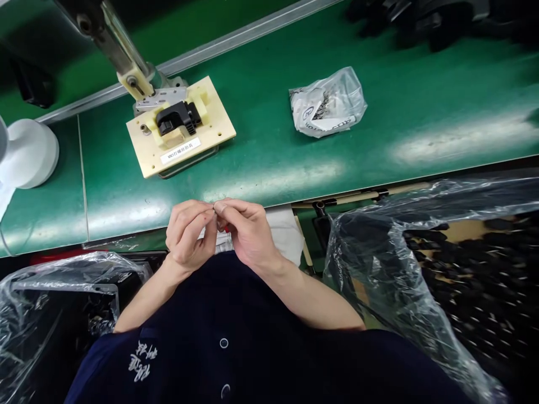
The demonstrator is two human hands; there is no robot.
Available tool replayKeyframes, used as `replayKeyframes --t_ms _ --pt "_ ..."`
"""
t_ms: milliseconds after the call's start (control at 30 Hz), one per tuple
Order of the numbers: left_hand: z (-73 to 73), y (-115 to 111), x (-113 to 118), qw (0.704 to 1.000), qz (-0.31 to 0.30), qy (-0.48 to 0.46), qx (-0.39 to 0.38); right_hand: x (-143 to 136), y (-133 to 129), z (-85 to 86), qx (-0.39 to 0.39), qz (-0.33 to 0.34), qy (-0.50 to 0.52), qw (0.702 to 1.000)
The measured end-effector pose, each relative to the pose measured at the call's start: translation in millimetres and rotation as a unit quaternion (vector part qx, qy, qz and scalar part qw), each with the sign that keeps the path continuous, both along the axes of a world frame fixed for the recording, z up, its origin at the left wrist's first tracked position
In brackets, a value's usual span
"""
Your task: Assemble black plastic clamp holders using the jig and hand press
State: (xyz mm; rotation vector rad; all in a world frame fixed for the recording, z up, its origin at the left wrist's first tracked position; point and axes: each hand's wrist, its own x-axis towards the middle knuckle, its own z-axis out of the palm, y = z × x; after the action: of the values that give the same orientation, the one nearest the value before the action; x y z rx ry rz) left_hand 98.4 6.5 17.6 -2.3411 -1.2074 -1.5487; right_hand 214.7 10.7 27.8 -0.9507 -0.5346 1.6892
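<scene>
one tiny piece (214, 208) sits between left hand (191, 231) and right hand (249, 233).

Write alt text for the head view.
Left hand and right hand meet at the fingertips by a green bench; anything pinched is too small to identify. Beyond, a cream fixture holds a black part, with a clear bag to its right.

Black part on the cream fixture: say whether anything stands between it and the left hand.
Nothing loose shows between the left hand and black part, only bench and the fixture's near side; the metal arm stands beyond.
</scene>
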Motion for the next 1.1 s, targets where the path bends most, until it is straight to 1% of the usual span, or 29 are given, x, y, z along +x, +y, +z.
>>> replayKeyframes --t_ms 100,167,267,367,400,433,467,500,533,567,633,667,700,733,767,833,900,967,1033,1067,1100 --pt "-5.4 2 -4 0.999 -0.002 0.038 0.032 0 -3 -1.0 0.029 -0.015 -0.040 0.999" --pt "-9.6 3 -7 0.998 0.002 0.057 0.039 1 -4 -1.3 0.056 -0.025 -0.068 0.996" --pt "-14.4 5 -11 0.997 -0.004 0.063 0.051 1 -6 -0.2 0.088 -0.031 -0.110 0.990" --pt "-14.8 4 -13 0.995 -0.016 0.070 0.072 0 -7 2.3 0.132 -0.027 -0.163 0.977" --pt "-13.6 3 -12 0.997 -0.016 0.055 0.061 0 -7 3.1 0.148 -0.023 -0.182 0.972" --pt "-11.7 2 -11 0.999 -0.013 0.016 0.031 1 -7 3.6 0.164 -0.019 -0.203 0.965" --pt "-9.1 1 -10 0.999 -0.010 -0.043 -0.020 2 -6 3.9 0.181 -0.016 -0.225 0.957" --pt "-5.8 0 -8 0.989 -0.012 -0.119 -0.091 3 -6 4.0 0.197 -0.017 -0.246 0.949" --pt "-2.2 -1 -7 0.964 -0.020 -0.201 -0.174 4 -5 3.9 0.210 -0.019 -0.264 0.941" --pt "1.5 -1 -6 0.923 -0.034 -0.281 -0.261 5 -4 3.6 0.222 -0.024 -0.279 0.934" --pt "8.3 2 -5 0.816 -0.066 -0.403 -0.409 7 -3 3.3 0.233 -0.027 -0.296 0.926" --pt "11.0 3 -6 0.764 -0.080 -0.441 -0.464 7 -2 3.3 0.235 -0.026 -0.300 0.924" --pt "13.0 5 -8 0.719 -0.086 -0.469 -0.505 8 -2 3.5 0.236 -0.021 -0.304 0.923" --pt "14.3 7 -9 0.685 -0.087 -0.487 -0.534 8 -2 3.8 0.237 -0.015 -0.306 0.922" --pt "15.0 8 -11 0.660 -0.087 -0.498 -0.555 8 -2 4.3 0.236 -0.007 -0.306 0.922" --pt "14.9 9 -13 0.633 -0.086 -0.508 -0.578 8 -1 5.2 0.238 0.008 -0.302 0.923" --pt "13.7 9 -15 0.621 -0.089 -0.513 -0.586 9 0 5.5 0.244 0.021 -0.302 0.921" --pt "12.5 8 -16 0.615 -0.092 -0.516 -0.589 9 0 5.1 0.254 0.027 -0.309 0.916" --pt "11.9 7 -17 0.623 -0.089 -0.515 -0.582 8 1 4.4 0.265 0.029 -0.324 0.908" --pt "12.1 6 -18 0.637 -0.084 -0.512 -0.571 7 1 4.1 0.271 0.030 -0.336 0.902" --pt "12.4 4 -18 0.658 -0.076 -0.504 -0.554 7 1 3.9 0.276 0.032 -0.352 0.894"
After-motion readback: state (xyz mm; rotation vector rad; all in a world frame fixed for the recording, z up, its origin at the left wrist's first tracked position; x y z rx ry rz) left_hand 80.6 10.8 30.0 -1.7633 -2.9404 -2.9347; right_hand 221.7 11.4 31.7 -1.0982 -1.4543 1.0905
